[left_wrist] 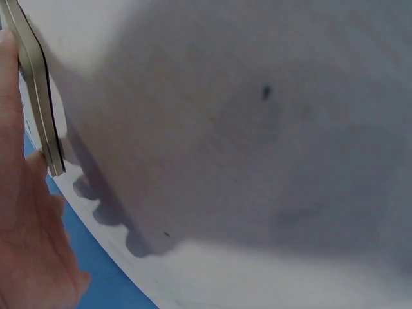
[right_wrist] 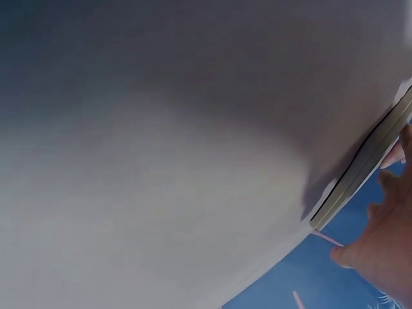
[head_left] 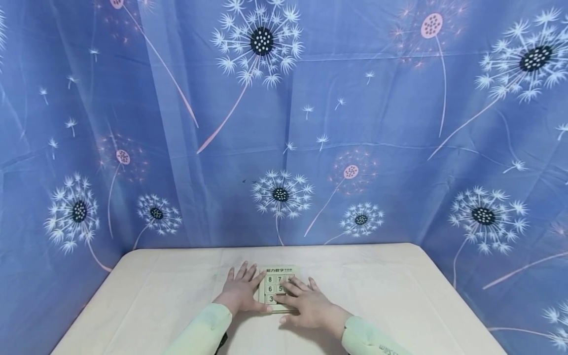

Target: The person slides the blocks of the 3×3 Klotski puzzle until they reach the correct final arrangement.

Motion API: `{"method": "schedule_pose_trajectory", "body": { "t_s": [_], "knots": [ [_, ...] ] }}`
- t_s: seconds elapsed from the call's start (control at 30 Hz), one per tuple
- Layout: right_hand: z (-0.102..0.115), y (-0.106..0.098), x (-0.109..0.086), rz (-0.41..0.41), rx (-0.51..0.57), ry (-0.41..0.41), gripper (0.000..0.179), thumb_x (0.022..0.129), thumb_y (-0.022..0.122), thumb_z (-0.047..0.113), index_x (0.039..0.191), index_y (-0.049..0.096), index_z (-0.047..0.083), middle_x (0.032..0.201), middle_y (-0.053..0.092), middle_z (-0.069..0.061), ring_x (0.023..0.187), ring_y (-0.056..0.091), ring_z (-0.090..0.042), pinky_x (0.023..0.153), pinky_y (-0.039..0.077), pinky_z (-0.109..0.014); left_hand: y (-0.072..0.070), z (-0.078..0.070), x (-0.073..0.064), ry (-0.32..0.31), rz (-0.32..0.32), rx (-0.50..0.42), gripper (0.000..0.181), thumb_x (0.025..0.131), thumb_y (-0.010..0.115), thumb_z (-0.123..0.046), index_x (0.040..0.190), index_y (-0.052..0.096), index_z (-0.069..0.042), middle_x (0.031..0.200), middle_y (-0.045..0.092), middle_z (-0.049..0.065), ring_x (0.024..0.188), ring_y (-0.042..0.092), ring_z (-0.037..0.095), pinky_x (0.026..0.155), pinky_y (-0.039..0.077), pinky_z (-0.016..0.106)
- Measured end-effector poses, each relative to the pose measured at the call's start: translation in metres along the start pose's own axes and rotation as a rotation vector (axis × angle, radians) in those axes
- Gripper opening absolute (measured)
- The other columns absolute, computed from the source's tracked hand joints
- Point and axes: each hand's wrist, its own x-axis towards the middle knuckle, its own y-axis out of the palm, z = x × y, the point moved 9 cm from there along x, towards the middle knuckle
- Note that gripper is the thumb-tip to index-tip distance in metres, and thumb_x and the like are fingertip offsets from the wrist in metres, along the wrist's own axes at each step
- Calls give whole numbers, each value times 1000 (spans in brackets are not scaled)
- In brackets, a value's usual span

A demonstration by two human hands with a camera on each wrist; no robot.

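Note creased blue cloth (head_left: 377, 123), dandelion-printed, behind and on both sides of pale surface (head_left: 390, 286) with rounded far corners.

A pale green left sleeve (head_left: 199, 329) and a matching right sleeve (head_left: 370, 337) are worn; on the right one, dark lettering (head_left: 388, 349) is printed, and beside the left one a small black piece (head_left: 222, 341) is seen

The table (head_left: 399, 305) is pale cream, with a straight far edge and rounded far corners. Faint lines run along its surface. A number puzzle (head_left: 274, 284) lies on it, around the middle from side to side, well apart from both side edges. Soft shadows spread over the top, and the left wrist view shows a small dark mark (left_wrist: 266, 93) there.
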Motion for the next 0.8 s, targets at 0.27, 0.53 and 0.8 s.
{"method": "schedule_pose_trajectory", "body": {
  "t_s": [0.27, 0.53, 0.8],
  "knots": [
    [-6, -1, -3, 12, 9, 20, 58, 95, 54, 67, 149, 50, 45, 169, 34, 3, 159, 26, -32, 124, 21, -72, 1, 1, 0, -6, 13, 17, 106, 74, 73, -77, 159, 40, -23, 170, 30, 10, 161, 18, 37, 130, 14, 63],
    [-9, -4, -5, 11, 16, 28, 57, 94, 55, 66, 148, 51, 45, 169, 34, 3, 159, 26, -33, 124, 21, -73, 0, 2, -1, -15, 5, 9, 105, 74, 74, -75, 158, 41, -23, 169, 32, 11, 160, 19, 37, 130, 14, 63],
    [-13, -3, -5, 11, 5, 29, 58, 94, 55, 68, 147, 51, 47, 169, 34, 3, 158, 27, -33, 124, 22, -72, 3, 3, 2, -16, 9, 3, 106, 73, 73, -77, 158, 40, -23, 170, 31, 10, 161, 19, 37, 131, 14, 62]
  ]
}}
